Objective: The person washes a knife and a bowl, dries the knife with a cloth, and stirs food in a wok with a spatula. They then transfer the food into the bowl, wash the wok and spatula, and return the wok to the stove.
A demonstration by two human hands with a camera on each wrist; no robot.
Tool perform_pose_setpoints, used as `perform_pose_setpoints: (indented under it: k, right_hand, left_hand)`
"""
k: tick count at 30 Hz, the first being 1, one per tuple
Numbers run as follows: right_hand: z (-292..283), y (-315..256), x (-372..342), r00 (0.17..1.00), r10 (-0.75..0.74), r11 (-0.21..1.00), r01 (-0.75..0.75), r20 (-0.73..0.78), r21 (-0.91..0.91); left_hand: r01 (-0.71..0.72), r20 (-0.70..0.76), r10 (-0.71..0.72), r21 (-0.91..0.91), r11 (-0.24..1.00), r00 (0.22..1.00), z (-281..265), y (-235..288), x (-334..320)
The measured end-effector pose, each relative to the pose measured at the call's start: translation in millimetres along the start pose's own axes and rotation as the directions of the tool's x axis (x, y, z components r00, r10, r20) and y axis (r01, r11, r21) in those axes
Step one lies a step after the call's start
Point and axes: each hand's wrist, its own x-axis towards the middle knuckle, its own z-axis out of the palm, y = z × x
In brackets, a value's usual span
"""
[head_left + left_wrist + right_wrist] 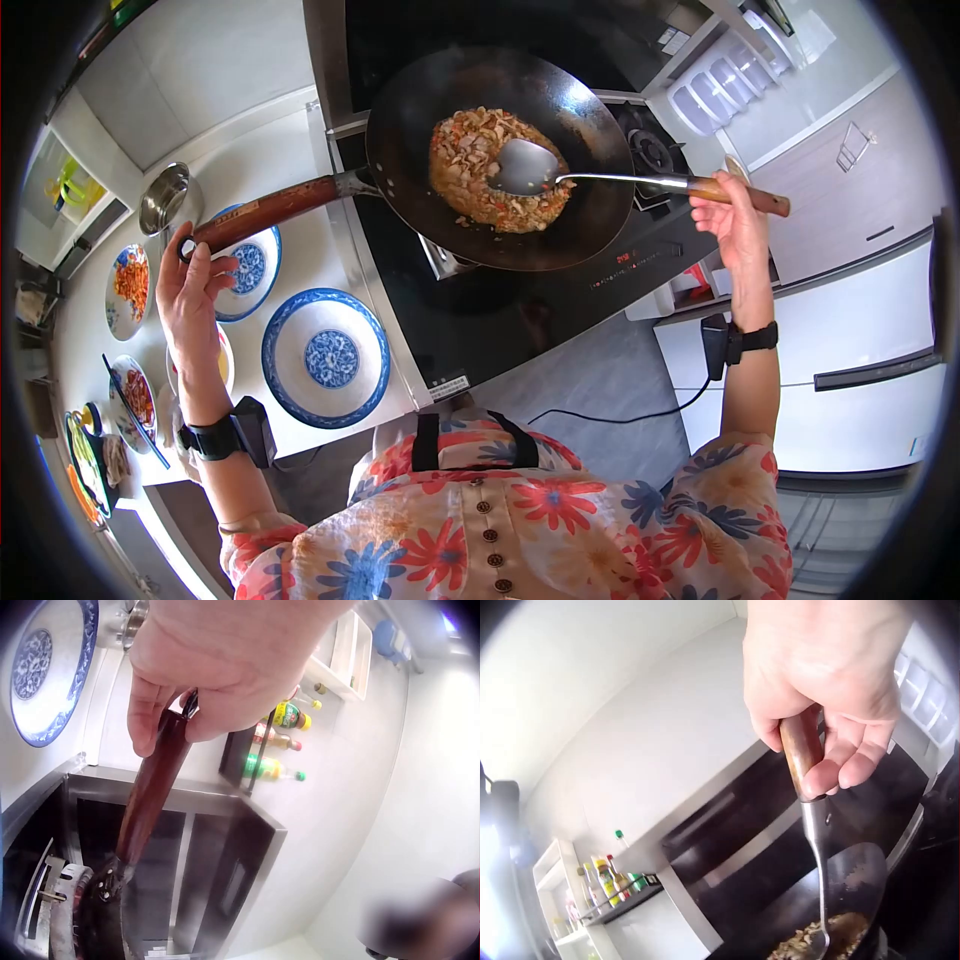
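Observation:
In the head view a dark wok [590, 215] sits over the stove with chopped meat and bits of red in sauce [470, 150] inside. My left hand [193, 300] grips the end of its reddish wooden handle [270, 215]; the left wrist view shows thumb and fingers [142, 724] pinching that end. My right hand [738, 225] holds a long metal spatula [625, 179] by its wooden handle [801, 754], fingers curled round it. The spatula's broad blade [524, 167] rests among the food, partly covering it.
Left of the stove, blue-and-white bowls [340, 405] and a steel bowl [165, 197] stand on the white counter. Farther along are a plate of chopped orange pieces [130, 285] and a bowl with chopsticks [133, 395]. A second burner [650, 150] lies right of the wok. Bottles [289, 716] line a wall rack.

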Motion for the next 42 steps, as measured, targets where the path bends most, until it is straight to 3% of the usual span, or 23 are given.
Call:
perform_pose_setpoints:
  k: [1,3,4,6,9,14,17,19,22,23,27,31,33,37,39,42]
  right_hand:
    - [-1,-7,3,1.000,0.001,1.000,-0.001,0.006,0.001]
    - [-14,-37,11,0.981,-0.193,0.977,0.194,0.022,-0.090]
    - [-21,-54,14,0.981,-0.191,0.977,0.192,0.022,-0.091]
    - [-29,-84,22,0.971,-0.220,0.924,0.240,0.098,-0.298]
    - [-14,-95,28,0.975,-0.191,0.896,0.221,0.115,-0.385]
    - [29,-48,31,0.985,-0.080,0.981,0.106,0.155,-0.162]
    - [22,-49,41,0.920,-0.284,0.947,0.313,0.270,-0.071]
    - [26,-57,48,0.896,-0.358,0.902,0.405,0.261,-0.153]
    - [46,-44,53,0.891,-0.385,0.894,0.425,0.243,-0.143]
    - [51,-37,54,0.905,-0.327,0.921,0.369,0.271,-0.122]
    - [62,-51,25,0.850,-0.308,0.925,0.372,0.428,-0.074]
    - [48,-82,5,0.786,-0.443,0.845,0.527,0.431,-0.092]
    - [47,-77,-3,0.849,-0.340,0.923,0.383,0.404,-0.029]
    - [27,-21,-9,0.980,-0.163,0.983,0.171,0.117,-0.065]
    - [2,12,-18,0.999,-0.027,0.998,0.025,0.027,0.051]
    - [9,36,-26,0.995,0.062,0.994,-0.054,-0.082,0.094]
  left_hand:
    - [0.000,-0.006,0.000,0.002,1.000,1.000,0,0,0]
    - [0.011,-0.003,-0.012,-0.005,1.000,1.000,-1,2,-2]
    - [0.013,-0.002,-0.013,-0.005,1.000,1.000,-1,2,-2]
    - [-0.007,-0.001,0.007,-0.009,1.000,1.000,-1,1,-2]
    - [0.001,-0.006,-0.002,-0.024,1.000,1.000,0,1,-3]
    - [-0.010,0.003,0.010,-0.022,1.000,1.000,0,-1,0]
    - [0.004,0.001,-0.004,0.004,1.000,1.000,-4,1,-1]
    - [0.001,0.015,-0.001,-0.009,1.000,1.000,-4,-1,0]
    - [-0.002,0.043,0.000,0.031,1.000,0.999,-9,-4,1]
    - [-0.002,0.047,0.001,0.029,1.000,0.999,-9,-5,1]
    - [0.009,0.028,-0.010,0.047,0.999,1.000,-8,-3,2]
    - [0.008,0.040,-0.008,0.019,1.000,0.999,-9,-3,0]
    - [0.012,0.054,-0.012,0.005,1.000,0.998,-10,-4,2]
    - [0.015,0.020,-0.016,0.033,0.999,1.000,-14,-2,-3]
    - [0.023,0.009,-0.023,-0.010,1.000,1.000,-21,-3,-10]
    - [0.049,-0.015,-0.048,0.046,0.998,0.999,-33,-11,-28]
